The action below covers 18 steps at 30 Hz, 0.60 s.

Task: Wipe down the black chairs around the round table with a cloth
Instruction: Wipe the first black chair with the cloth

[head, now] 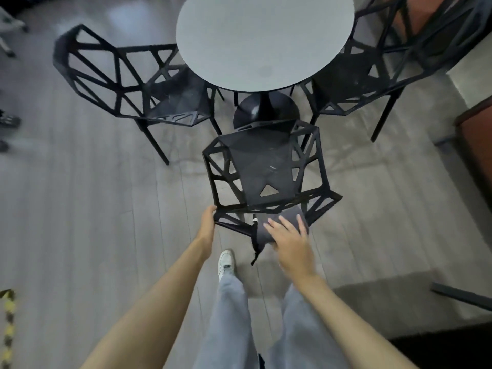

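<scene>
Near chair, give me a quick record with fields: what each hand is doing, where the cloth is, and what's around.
near chair: backrest toward person
left hand: grips backrest's left corner
right hand: flat on cloth
cloth: dark grey, draped over backrest top
table: round, grey top
other chairs: left chair, right chair

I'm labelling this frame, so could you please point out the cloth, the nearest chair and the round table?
cloth (266,230): head view, bare fabric left of the fingers.
nearest chair (262,166): head view, middle of the seat.
round table (263,35): head view, bare grey top.
</scene>
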Tool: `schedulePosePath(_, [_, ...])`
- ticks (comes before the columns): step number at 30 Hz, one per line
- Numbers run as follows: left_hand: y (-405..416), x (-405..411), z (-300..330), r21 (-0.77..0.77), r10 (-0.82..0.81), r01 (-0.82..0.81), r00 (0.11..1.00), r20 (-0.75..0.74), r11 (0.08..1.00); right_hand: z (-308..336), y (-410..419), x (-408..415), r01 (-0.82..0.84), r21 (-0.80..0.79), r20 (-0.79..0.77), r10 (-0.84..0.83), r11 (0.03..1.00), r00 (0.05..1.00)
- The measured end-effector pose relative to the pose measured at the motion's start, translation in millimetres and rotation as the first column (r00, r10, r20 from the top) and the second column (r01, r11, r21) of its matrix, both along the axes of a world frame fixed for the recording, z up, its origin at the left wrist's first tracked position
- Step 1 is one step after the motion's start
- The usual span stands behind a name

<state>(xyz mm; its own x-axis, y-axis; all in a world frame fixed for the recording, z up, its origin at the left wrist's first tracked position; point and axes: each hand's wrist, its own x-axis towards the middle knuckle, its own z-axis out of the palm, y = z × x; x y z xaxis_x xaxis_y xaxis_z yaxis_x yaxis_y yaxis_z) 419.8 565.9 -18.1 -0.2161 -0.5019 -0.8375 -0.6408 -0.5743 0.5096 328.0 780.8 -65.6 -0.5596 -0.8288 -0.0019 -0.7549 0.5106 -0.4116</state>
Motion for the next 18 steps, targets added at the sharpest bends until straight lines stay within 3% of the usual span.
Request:
schedulePosePath(4, [21.7, -17.1, 9.4, -0.037, 0.127, -0.126, 0.991, 0.038, 0.991, 6.9, -19.5, -6.3, -0.217, -0.056, 0.06, 0.22, 0.975, 0.974])
schedulePosePath(8, [47.2, -24.1, 13.4, -0.183, 0.104, -0.094, 0.994, 0.043, 0.979, 3.9, 38.4, -85.3, -0.371, 0.018, 0.125, 0.367, 0.928, 0.922])
schedulePosePath(10, [53.9, -26.3, 10.0, -0.223, 0.092, -0.077, 0.994, 0.059, 0.972, -0.1, 71.3, -136.9, -0.315, 0.04, 0.167, 0.304, 0.948, 0.938])
schedulePosePath(14, [56.6, -26.3, 0.1, -0.254, 0.085, -0.066, 0.994, 0.063, 0.965, -1.7, 84.3, -184.0, 0.009, 0.164, 0.273, -0.054, 0.986, 0.96])
schedulePosePath(16, [56.5, -24.4, -0.6, -0.25, 0.078, -0.064, 0.996, 0.048, 0.966, 0.3, 74.0, -168.4, 0.006, 0.181, 0.269, -0.055, 0.984, 0.962])
schedulePosePath(18, [56.5, -24.7, 0.1, -0.252, 0.071, -0.065, 0.997, 0.016, 0.966, 7.0, 62.8, -135.4, -0.081, 0.141, 0.248, 0.044, 0.987, 0.968])
